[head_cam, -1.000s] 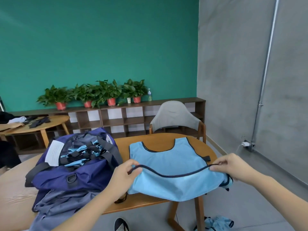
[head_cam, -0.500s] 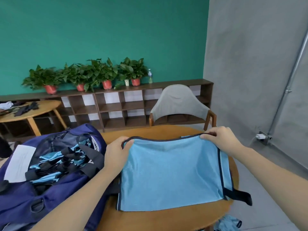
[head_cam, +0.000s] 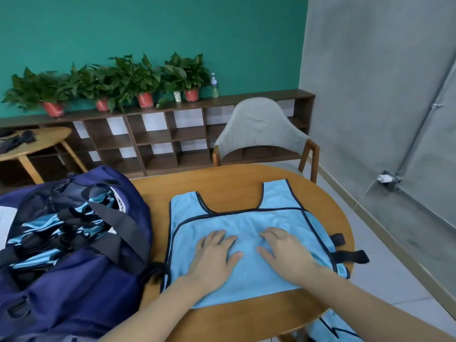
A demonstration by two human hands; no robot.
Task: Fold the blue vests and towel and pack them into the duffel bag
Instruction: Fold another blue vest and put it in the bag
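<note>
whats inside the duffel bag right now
The open duffel bag shows bunched light blue fabric with black trim and black straps, seemingly vests already packed. How many there are, and whether a towel lies beneath, is hidden by the top layer and the bag's sides.

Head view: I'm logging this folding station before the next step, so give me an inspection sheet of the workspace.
Surface: round wooden table, bare at the far edge.
Job's things: blue vest folded over, flat on the table; duffel bag open beside it, blue cloth inside.
Clutter: more blue cloth below the table edge.
Hands: left hand and right hand press flat on the vest.
Cables: charger plugged into the wall.
Surroundings: chair, shelf with potted plants.
</note>
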